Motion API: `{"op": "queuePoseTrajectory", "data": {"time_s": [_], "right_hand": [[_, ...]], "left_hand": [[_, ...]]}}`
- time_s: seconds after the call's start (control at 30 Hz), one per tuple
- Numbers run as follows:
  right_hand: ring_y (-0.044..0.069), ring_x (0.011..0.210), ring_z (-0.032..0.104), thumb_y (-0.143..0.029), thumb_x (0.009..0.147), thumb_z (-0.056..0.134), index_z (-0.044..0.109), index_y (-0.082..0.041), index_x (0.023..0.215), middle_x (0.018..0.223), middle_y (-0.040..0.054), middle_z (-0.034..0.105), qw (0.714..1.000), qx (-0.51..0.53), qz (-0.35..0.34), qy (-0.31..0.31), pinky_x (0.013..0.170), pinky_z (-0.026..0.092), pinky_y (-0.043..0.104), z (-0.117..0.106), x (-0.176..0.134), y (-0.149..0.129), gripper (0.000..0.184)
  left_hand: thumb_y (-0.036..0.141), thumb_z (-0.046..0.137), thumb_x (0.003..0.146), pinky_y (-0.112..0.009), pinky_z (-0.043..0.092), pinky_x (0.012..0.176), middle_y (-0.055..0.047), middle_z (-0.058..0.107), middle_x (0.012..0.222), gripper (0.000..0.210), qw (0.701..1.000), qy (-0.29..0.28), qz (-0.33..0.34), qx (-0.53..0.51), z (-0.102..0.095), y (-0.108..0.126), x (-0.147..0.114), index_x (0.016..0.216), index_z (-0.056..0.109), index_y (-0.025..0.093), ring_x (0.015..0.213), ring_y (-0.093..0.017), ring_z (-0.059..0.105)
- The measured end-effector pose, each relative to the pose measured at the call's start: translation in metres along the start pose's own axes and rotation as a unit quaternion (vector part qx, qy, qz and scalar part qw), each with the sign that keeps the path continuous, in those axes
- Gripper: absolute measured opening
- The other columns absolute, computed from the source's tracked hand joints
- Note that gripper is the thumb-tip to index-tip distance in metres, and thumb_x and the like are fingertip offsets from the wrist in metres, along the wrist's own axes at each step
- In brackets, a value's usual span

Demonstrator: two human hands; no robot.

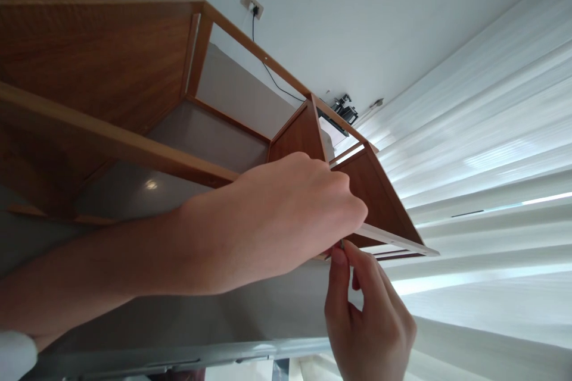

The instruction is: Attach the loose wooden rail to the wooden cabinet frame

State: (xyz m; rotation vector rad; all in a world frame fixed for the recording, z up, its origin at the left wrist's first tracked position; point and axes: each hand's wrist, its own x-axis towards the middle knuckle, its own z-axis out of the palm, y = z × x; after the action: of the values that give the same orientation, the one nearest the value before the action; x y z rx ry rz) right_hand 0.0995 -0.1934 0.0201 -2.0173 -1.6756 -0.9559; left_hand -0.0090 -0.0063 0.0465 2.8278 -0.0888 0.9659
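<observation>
Both hands point(286, 220) pinch something tiny under the empty wooden shelf point(111, 71)

Left hand point(286, 220): forearm extends in from the lower left, back of hand to camera, fingers curled in a closed pinch. Right hand point(369, 315): raised from below, thumb and forefinger pinched together at the left fingertips.
</observation>
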Motion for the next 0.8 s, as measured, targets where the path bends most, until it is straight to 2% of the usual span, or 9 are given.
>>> {"op": "queuePoseTrajectory", "data": {"time_s": [0.2,0.63,0.8], "right_hand": [[0.011,0.070,0.068,-0.007,0.097,0.067,0.068,-0.012,0.100,0.077,0.0024,0.072,0.997,-0.017,-0.029,0.066,0.074,0.053,0.023,0.007,-0.005,-0.003,0.006],[0.016,0.076,0.068,-0.008,0.097,0.067,0.069,-0.011,0.114,0.088,0.0079,0.074,0.997,-0.039,-0.065,0.016,0.075,0.054,0.030,0.003,-0.007,0.009,0.018],[0.018,0.085,0.070,-0.004,0.096,0.064,0.069,-0.012,0.117,0.096,0.0094,0.075,0.996,-0.053,-0.070,0.008,0.081,0.054,0.030,-0.003,-0.006,0.012,0.023]], "left_hand": [[0.003,0.065,0.085,-0.032,0.052,0.070,-0.001,0.075,0.086,0.023,1.000,-0.007,0.018,0.001,0.000,0.000,0.000,0.073,0.060,0.022,0.083,-0.021,0.074],[-0.001,0.062,0.081,-0.036,0.052,0.066,0.000,0.072,0.080,0.029,1.000,-0.004,0.021,0.012,-0.001,0.001,-0.001,0.068,0.053,0.023,0.078,-0.022,0.074],[0.004,0.066,0.083,-0.034,0.053,0.068,-0.001,0.074,0.086,0.023,1.000,-0.006,0.016,0.013,0.000,0.001,0.001,0.071,0.058,0.023,0.083,-0.022,0.075]]}}
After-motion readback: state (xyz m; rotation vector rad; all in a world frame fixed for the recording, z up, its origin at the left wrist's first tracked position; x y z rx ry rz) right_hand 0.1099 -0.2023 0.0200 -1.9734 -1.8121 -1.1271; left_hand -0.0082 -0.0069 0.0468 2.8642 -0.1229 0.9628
